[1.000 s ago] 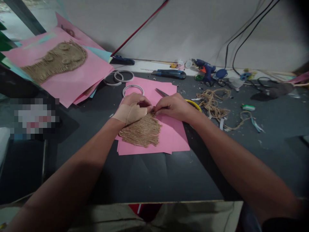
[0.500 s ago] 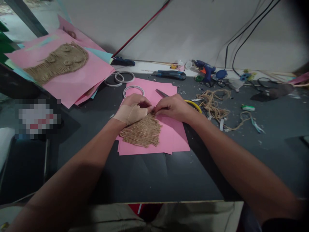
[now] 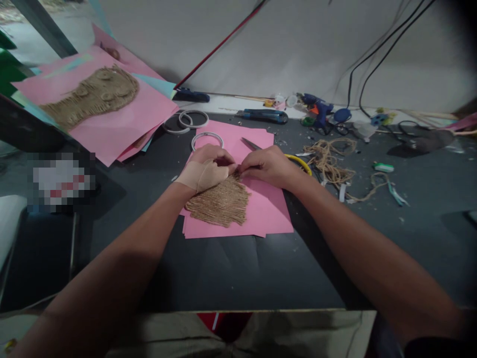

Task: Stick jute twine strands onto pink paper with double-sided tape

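Jute panel (image 3: 219, 203) — far edge under hands (image 3: 208, 169) (image 3: 266, 166) | scissors (image 3: 250, 144) — middle hidden

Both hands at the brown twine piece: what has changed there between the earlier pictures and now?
Nothing visibly moved, was taken hold of or let go; only the view shifted slightly. The left hand and right hand stay with fingertips close together at the far edge of the twine piece, which lies on the pink paper as before.
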Demonstrator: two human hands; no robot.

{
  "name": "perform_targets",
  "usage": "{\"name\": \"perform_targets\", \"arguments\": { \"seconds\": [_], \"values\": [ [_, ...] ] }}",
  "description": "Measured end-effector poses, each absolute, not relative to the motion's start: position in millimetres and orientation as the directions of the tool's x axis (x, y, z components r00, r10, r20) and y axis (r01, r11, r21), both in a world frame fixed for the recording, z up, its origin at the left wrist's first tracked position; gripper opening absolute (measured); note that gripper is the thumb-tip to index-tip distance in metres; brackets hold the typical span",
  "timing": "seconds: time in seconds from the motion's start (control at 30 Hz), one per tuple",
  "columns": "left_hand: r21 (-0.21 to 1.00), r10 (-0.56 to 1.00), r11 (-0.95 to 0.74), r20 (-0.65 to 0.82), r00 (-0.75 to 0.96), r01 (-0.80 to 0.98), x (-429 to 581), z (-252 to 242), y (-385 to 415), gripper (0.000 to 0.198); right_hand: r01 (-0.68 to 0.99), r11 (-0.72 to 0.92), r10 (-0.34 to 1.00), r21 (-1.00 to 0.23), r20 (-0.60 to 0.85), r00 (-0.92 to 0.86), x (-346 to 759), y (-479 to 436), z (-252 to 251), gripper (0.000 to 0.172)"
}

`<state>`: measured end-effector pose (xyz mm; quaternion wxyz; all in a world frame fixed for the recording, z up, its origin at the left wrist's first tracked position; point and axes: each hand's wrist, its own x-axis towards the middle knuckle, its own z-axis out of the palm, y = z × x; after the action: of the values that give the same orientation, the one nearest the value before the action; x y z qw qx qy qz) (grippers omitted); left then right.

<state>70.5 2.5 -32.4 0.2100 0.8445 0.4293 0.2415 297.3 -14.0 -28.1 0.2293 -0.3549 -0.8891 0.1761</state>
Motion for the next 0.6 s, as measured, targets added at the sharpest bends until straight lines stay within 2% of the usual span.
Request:
{"name": "perform_targets", "arguments": {
  "seconds": [0.17,0.6],
  "values": [
    [0.564,0.829,-0.540,0.228,0.510,0.625,71.1,-32.4,2.3,0.016,0.555,0.653,0.732,-0.515,0.241,-0.637,298.3,-12.3,-25.8,0.008],
    [0.586,0.836,-0.532,0.247,0.490,0.611,69.8,-34.2,1.1,0.015,0.567,0.683,0.715,-0.460,0.267,-0.646,296.9,-14.2,-28.2,0.011]
  ]
}}
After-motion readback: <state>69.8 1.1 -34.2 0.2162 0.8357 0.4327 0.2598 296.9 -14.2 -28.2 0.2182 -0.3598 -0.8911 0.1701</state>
